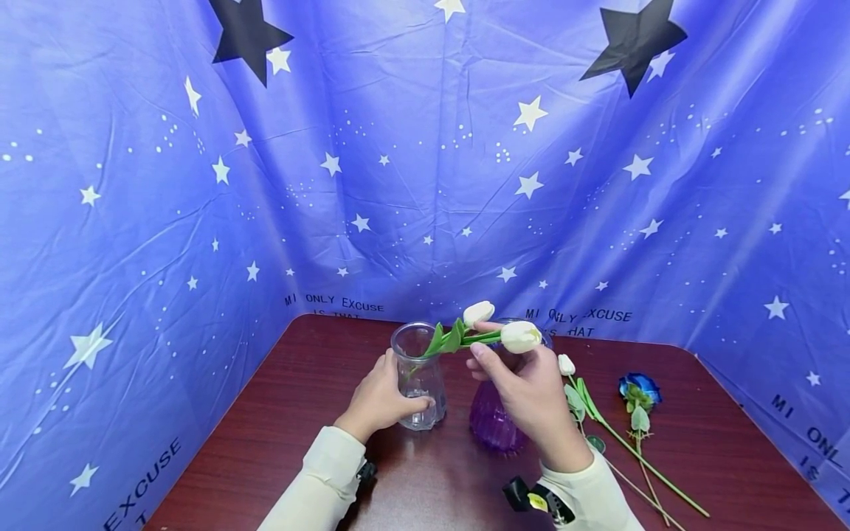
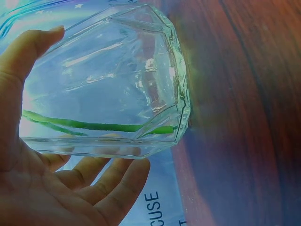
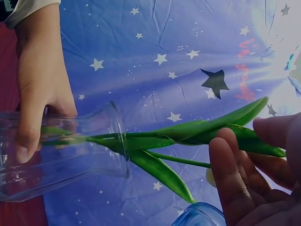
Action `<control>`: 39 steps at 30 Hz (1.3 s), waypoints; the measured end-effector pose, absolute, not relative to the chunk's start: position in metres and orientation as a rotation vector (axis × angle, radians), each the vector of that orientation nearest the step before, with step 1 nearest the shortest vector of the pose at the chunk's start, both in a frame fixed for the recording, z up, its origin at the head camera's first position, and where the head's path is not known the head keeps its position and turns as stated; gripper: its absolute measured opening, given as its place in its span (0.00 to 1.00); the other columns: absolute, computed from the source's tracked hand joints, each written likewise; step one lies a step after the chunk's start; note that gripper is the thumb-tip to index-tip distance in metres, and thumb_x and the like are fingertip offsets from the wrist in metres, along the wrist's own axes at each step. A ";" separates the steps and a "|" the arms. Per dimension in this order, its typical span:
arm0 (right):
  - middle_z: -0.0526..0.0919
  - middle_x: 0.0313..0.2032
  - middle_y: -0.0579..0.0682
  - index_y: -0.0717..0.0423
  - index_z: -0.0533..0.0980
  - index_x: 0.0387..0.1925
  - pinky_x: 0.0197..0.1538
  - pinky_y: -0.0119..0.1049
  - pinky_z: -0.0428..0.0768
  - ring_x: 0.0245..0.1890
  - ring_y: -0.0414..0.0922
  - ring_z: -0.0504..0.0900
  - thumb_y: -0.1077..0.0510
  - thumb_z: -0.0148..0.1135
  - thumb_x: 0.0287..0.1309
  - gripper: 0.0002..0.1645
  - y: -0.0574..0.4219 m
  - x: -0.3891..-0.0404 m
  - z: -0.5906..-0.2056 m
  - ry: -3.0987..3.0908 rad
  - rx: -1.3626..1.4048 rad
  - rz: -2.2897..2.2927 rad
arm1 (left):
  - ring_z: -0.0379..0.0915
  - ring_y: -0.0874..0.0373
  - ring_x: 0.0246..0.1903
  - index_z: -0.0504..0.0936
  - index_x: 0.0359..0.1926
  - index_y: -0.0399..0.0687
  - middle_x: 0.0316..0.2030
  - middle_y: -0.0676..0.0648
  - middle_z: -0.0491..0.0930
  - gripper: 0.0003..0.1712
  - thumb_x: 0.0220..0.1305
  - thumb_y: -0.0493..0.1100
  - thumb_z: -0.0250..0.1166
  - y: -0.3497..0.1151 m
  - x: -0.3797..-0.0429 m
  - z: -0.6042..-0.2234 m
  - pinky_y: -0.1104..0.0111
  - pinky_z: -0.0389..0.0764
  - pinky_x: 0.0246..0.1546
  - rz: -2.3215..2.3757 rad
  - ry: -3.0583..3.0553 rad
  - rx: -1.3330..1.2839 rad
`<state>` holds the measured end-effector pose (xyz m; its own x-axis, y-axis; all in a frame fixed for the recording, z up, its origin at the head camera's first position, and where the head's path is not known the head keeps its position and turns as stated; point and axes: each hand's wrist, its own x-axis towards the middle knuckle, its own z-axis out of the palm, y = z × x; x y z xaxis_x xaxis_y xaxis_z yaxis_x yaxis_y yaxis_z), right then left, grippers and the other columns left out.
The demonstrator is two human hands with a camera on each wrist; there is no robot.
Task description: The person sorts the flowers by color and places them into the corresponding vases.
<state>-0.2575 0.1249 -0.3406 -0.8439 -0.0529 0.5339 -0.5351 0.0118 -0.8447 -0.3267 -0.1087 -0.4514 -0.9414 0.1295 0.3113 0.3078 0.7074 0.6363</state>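
Observation:
My left hand [image 1: 381, 394] grips a clear glass vase [image 1: 423, 413], thumb on one side and fingers round the other. Two white tulips [image 1: 520, 338] with green leaves [image 3: 164, 176] lean out over its rim toward the right. In the left wrist view a green stem [image 2: 117, 127] runs inside the glass to its base. My right hand [image 1: 534, 391] is by the blooms, thumb and fingers spread apart on either side of the stems and leaves. Behind that hand stands a purple glass vase [image 1: 494, 424], bluish at its rim and partly hidden.
On the table's right lie another white tulip [image 1: 567, 365] and a blue rose [image 1: 640, 389], their long stems pointing toward the near edge. The brown tabletop [image 1: 265, 435] meets a blue star-printed curtain [image 1: 425, 206] at the back and sides.

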 end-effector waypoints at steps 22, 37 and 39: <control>0.85 0.48 0.57 0.58 0.79 0.58 0.32 0.40 0.87 0.28 0.43 0.89 0.63 0.78 0.55 0.28 0.139 -0.251 -0.333 -2.065 0.530 1.691 | 0.79 0.51 0.50 0.67 0.63 0.50 0.52 0.47 0.76 0.53 0.41 0.65 0.82 -0.108 -0.328 -0.452 0.52 0.82 0.49 -1.052 -2.679 -0.344; 0.76 0.33 0.49 0.51 0.81 0.55 0.22 0.30 0.73 0.22 0.41 0.73 0.68 0.84 0.43 0.35 0.148 -0.237 -0.321 -1.974 0.809 1.418 | 0.79 0.51 0.50 0.67 0.64 0.49 0.52 0.47 0.76 0.54 0.41 0.65 0.82 -0.109 -0.327 -0.451 0.52 0.82 0.49 -1.044 -2.682 -0.354; 0.78 0.36 0.50 0.54 0.81 0.55 0.23 0.30 0.75 0.24 0.41 0.75 0.71 0.82 0.42 0.35 0.147 -0.237 -0.322 -1.915 0.849 1.403 | 0.79 0.51 0.49 0.67 0.63 0.49 0.51 0.47 0.76 0.53 0.41 0.65 0.82 -0.109 -0.328 -0.451 0.52 0.82 0.49 -1.045 -2.680 -0.360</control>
